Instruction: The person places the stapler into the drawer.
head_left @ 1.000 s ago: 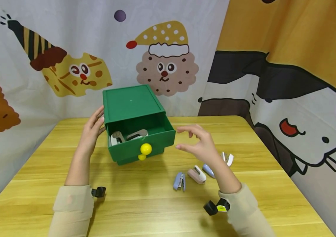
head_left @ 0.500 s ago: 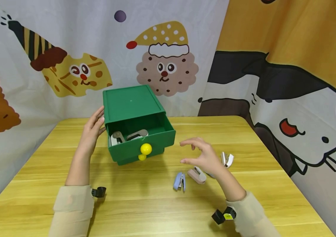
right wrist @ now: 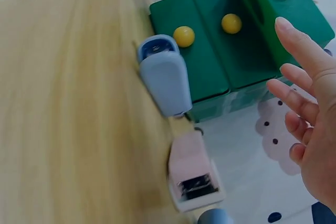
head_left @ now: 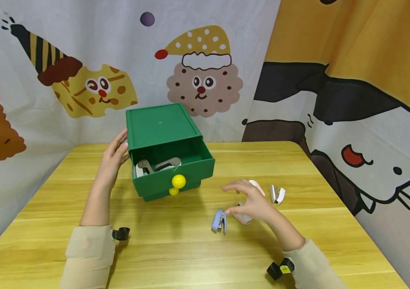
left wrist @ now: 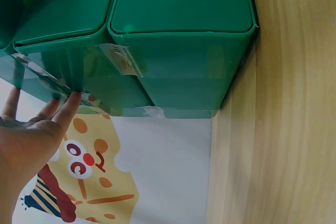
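Hovering over the pale wooden desk, the right hand is held palm inward, its thumb and gently bent fingers wide apart in a C shape with nothing between them. Its forearm slants in from the lower right. Just below the thumb tip in the head view sits a small periwinkle-blue stapler; a dusty-pink and white stapler is partly hidden behind the hand, and a white stapler lies farther right. The left hand rests straight fingertips against the side of a green plastic drawer box, gripping nothing, its forearm upright in the head view. The upper drawer, with a round yellow knob, is pulled out, two grey-and-white staplers inside.
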Action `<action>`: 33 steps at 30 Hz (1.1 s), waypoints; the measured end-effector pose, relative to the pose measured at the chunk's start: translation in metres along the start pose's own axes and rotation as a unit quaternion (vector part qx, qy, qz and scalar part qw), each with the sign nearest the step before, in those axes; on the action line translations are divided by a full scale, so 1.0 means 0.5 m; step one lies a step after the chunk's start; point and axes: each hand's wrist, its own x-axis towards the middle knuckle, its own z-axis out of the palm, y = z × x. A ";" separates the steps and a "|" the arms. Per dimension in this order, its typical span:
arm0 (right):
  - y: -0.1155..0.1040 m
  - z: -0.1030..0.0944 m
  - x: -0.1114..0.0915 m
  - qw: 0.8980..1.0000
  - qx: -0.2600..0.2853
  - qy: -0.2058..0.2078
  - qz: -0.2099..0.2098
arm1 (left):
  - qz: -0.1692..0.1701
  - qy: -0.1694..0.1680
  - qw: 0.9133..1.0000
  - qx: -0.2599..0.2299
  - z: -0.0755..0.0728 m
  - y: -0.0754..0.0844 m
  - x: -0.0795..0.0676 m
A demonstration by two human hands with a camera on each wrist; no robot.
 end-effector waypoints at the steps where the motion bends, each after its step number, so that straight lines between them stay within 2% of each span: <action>1: 0.003 0.001 -0.002 1.000 0.001 -0.006 0.002 | 0.001 0.000 1.000 0.001 0.000 0.001 0.000; 13: 0.032 0.015 -0.018 0.996 0.007 -0.081 0.033 | 0.005 -0.001 1.000 0.001 0.002 0.005 -0.002; 16: 0.040 0.023 -0.018 0.995 -0.012 -0.099 0.030 | 0.004 0.000 1.000 0.003 0.002 0.006 -0.002; 20: 0.048 0.031 -0.018 0.993 -0.048 -0.111 0.016 | 0.004 0.000 1.000 0.005 0.002 0.007 -0.003; 33: 0.058 0.047 -0.024 0.988 -0.068 -0.141 0.010 | 0.003 0.000 1.000 0.008 0.001 0.006 -0.002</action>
